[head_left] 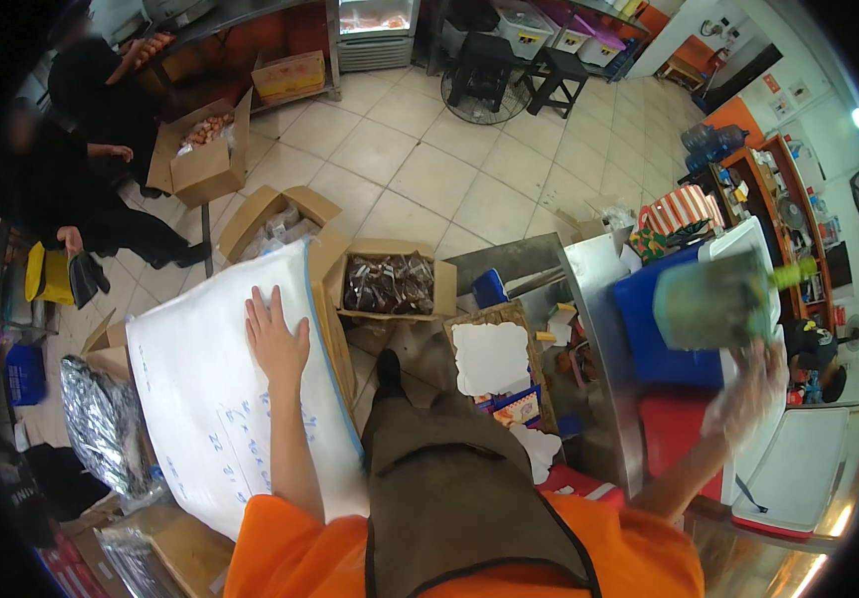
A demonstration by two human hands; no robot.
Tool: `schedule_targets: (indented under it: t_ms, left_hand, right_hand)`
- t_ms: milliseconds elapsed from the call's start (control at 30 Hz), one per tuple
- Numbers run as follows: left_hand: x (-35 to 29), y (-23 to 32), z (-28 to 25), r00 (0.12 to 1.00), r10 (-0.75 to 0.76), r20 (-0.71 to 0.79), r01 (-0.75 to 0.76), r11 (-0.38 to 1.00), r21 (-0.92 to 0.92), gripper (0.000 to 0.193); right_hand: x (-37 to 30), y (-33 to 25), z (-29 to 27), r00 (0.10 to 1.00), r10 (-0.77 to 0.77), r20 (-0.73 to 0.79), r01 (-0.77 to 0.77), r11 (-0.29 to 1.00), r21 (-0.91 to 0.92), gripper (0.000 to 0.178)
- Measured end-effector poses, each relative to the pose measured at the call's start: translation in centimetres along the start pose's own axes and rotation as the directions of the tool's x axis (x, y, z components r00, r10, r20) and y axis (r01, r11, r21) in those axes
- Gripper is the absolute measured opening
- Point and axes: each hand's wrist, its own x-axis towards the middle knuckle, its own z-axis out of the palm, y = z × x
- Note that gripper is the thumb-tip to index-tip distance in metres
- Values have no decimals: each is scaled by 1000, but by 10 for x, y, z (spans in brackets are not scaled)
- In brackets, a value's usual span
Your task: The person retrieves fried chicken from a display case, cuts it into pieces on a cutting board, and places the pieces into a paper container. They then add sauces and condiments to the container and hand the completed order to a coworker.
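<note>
My left hand (277, 337) lies flat with fingers spread on a large white sack (210, 399) that bears blue handwriting. On the right, my right hand (751, 394), in a clear plastic glove, is closed on the lower end of a translucent green container (711, 304). A lime-green tip (794, 273) sticks out at the container's far side. Motion blurs both the container and the gloved fingers, so its exact kind is unclear. It is held above a blue bin (639, 329) and a white one beside the metal counter.
Open cardboard boxes stand ahead, one with dark wrapped packets (388, 284). A silvery plastic bundle (106, 424) lies left of the sack. Two people in dark clothes are at the far left, near a carton (205, 169). Black stools (557, 82) and a fan stand farther off.
</note>
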Motion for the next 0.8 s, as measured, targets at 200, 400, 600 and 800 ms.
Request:
schedule_targets:
  t_ms: [200, 400, 600, 800]
  left_hand:
    - [55, -21, 16, 982, -113, 151, 103, 992, 76, 74]
    - [58, 1, 8, 972, -195, 132, 173, 971, 164, 75]
    - [178, 94, 8, 868, -193, 457, 204, 979, 26, 63]
    - [371, 414, 97, 806, 522, 280, -256, 733, -630, 77]
  right_hand:
    - [37, 20, 138, 988, -83, 130, 105, 979, -172, 44]
    - [65, 39, 262, 816, -269, 512, 439, 864, -246, 34]
    - [95, 107, 369, 867, 27, 498, 132, 950, -283, 27]
    - [206, 234, 452, 831, 100, 548, 45, 968, -246, 26]
